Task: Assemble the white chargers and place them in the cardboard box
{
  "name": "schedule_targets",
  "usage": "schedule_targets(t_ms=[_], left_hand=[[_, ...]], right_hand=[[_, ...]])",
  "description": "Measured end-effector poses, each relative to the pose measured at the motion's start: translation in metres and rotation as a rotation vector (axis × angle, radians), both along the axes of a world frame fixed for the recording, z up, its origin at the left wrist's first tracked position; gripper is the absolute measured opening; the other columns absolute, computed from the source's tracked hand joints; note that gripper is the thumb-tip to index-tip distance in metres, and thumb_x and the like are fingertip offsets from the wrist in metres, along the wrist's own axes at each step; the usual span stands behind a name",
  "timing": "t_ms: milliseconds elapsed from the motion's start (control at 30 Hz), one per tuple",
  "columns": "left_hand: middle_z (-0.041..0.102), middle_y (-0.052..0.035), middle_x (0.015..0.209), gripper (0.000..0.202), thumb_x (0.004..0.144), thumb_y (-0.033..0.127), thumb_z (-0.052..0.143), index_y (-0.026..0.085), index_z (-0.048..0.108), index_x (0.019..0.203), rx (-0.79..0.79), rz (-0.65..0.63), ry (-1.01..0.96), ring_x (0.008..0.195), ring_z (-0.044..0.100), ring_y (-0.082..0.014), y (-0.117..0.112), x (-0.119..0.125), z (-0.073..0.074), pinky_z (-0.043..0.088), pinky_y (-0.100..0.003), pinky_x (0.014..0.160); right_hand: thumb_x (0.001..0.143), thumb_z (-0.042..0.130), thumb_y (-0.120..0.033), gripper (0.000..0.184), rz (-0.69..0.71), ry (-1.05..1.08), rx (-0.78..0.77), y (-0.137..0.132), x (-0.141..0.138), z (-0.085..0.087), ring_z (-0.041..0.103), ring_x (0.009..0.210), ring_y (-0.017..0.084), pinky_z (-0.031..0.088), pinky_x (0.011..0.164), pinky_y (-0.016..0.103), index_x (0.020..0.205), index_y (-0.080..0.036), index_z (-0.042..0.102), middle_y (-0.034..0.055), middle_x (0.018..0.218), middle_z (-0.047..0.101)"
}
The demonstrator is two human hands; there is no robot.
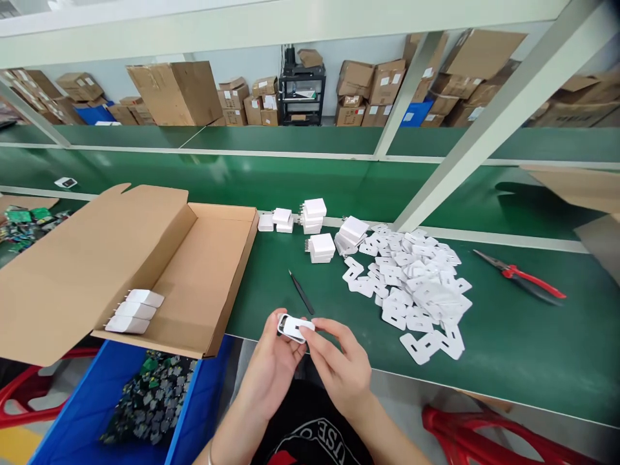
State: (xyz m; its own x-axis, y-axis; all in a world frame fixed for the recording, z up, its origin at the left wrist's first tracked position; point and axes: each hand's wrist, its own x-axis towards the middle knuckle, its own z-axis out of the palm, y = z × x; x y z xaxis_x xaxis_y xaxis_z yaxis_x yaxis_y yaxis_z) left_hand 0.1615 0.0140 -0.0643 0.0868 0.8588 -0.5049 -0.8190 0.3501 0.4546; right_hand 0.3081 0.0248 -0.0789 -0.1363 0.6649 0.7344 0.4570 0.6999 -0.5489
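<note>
Close to the table's front edge, my left hand holds a small white charger casing by its left end. A dark opening shows on the casing's upper side. My right hand pinches its right end between thumb and fingers; whether a separate white piece is there, I cannot tell. Just beyond the hands lie black tweezers. White charger blocks with prongs, some of them stacked, stand farther back. To the right spreads a heap of flat white slotted plates.
At left, an open cardboard box holds three white chargers. A blue bin of circuit parts stands below it. Red-handled pliers lie at right on the green table. A slanted white post rises behind the plates.
</note>
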Motion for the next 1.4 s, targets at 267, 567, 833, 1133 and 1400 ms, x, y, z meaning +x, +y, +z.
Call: schedule_targets(t_ms=[267,567,833,1133,1400], left_hand=[[0.067,-0.0094,0.124,0.042,0.098,0.053,0.062,0.024,0.058,0.128,0.158,0.053,0.279,0.11,0.067,-0.0222,0.012,0.011,-0.001,0.052,-0.042,0.103],[0.066,-0.0054,0.121,0.025,0.1,0.044,0.057,0.025,0.058,0.116,0.303,0.019,0.516,0.11,0.067,-0.0204,0.021,0.009,-0.035,0.052,-0.036,0.1],[0.067,-0.008,0.118,0.029,0.101,0.049,0.056,0.022,0.059,0.111,0.304,0.025,0.461,0.108,0.066,-0.0211,0.029,0.003,-0.038,0.054,-0.032,0.093],[0.061,-0.0086,0.124,0.028,0.103,0.047,0.051,0.022,0.059,0.113,0.435,0.044,0.514,0.095,0.07,-0.0192,0.03,0.005,-0.042,0.059,-0.034,0.085],[0.038,-0.0124,0.155,0.042,0.103,0.055,0.044,0.031,0.053,0.137,0.609,0.114,0.701,0.114,0.064,-0.0273,0.023,0.009,-0.045,0.058,-0.046,0.094]], right_hand=[[0.091,0.058,0.007,0.067,-0.038,-0.091,0.036,0.017,-0.005,-0.013,0.07,0.102,0.022,0.064,0.08,0.034,0.148,-0.029,0.058,0.012,0.115,0.068],[0.091,0.055,0.002,0.055,0.159,-0.038,-0.164,0.03,-0.006,-0.012,0.066,0.114,0.023,0.062,0.092,0.04,0.137,-0.027,0.064,0.0117,0.129,0.065],[0.092,0.061,0.001,0.051,0.212,-0.041,-0.069,0.041,-0.01,-0.017,0.067,0.113,0.024,0.061,0.093,0.043,0.135,-0.026,0.063,0.0094,0.122,0.072],[0.091,0.068,-0.023,0.047,0.183,0.235,-0.601,0.037,-0.008,-0.014,0.061,0.119,0.025,0.056,0.099,0.042,0.137,-0.03,0.058,0.0092,0.132,0.058],[0.092,0.065,-0.029,0.044,0.308,0.403,-0.832,0.038,-0.018,-0.001,0.062,0.117,0.023,0.053,0.101,0.038,0.135,-0.029,0.061,0.0077,0.128,0.062]])
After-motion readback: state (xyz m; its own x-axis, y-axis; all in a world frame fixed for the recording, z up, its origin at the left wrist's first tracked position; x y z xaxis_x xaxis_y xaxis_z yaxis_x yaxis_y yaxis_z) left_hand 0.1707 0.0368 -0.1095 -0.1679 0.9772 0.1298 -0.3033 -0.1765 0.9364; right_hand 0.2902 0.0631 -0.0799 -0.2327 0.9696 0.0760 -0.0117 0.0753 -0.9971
